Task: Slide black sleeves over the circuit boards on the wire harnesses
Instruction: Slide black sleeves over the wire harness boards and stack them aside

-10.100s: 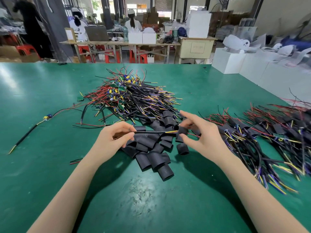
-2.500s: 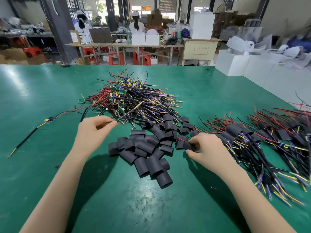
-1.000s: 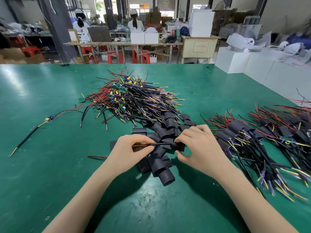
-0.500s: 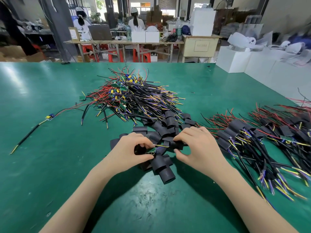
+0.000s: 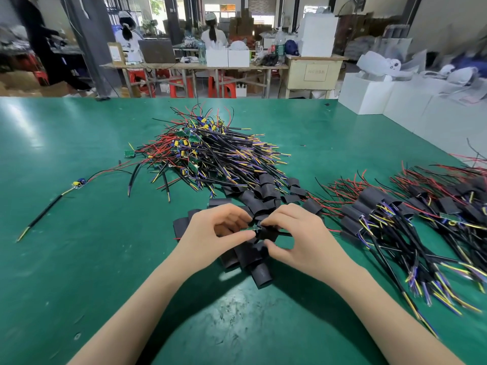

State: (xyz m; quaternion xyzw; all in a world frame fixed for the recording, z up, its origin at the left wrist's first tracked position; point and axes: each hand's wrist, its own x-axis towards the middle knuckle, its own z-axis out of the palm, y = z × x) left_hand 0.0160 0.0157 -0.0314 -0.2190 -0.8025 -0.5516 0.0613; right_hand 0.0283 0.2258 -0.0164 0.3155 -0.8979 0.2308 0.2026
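Observation:
Over a heap of loose black sleeves my two hands meet at the table's middle. My left hand pinches the small green circuit board of a wire harness between thumb and forefinger. My right hand grips a black sleeve at the board's right end; the harness's black cable runs out of it to the right. How far the board sits inside the sleeve is hidden by my fingers.
A pile of bare harnesses lies behind the sleeves. Sleeved harnesses spread across the right side. One stray harness lies far left on the green table. White boxes stand beyond the right edge.
My hands have closed together since a second ago. The sleeve has travelled left along the black cable and now sits at the circuit board's end.

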